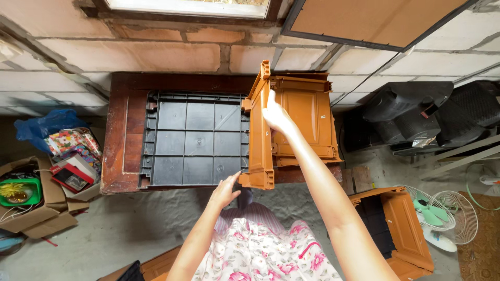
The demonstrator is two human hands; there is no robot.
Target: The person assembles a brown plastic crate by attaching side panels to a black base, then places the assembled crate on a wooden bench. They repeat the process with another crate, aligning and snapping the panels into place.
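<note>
Floral pink-and-white fabric garment [260,250] sits at bottom centre, closest to the lens, both bare arms rising out of it. Far left of frame: open brown cardboard box [31,208] on the concrete floor with a green plastic tray [21,191] inside, a crumpled blue plastic bag [44,125] above it, a stack of colourful printed books [73,156] beside that. Centre-left: dark reddish wooden table [117,135] against the block wall, with a flat dark grey ribbed plastic panel [195,138] lying on top. Left hand [225,191] is open, fingers spread, fingertips at the lower corner of the orange-brown plastic cabinet panel [260,140]; not gripping anything, contact looks light at best. That panel stands on edge, upright, at the right end of the grey panel, leaning against a second orange-brown plastic moulded door piece [307,122] lying on the table's right end. Right hand [276,115] is closed around the upright panel's upper edge, holding it vertical. Right of frame: black rounded plastic housings [416,112] on the floor by the wall, another orange plastic cabinet section [398,229] lower right, a white floor fan with green blades [437,211] next to it.
</note>
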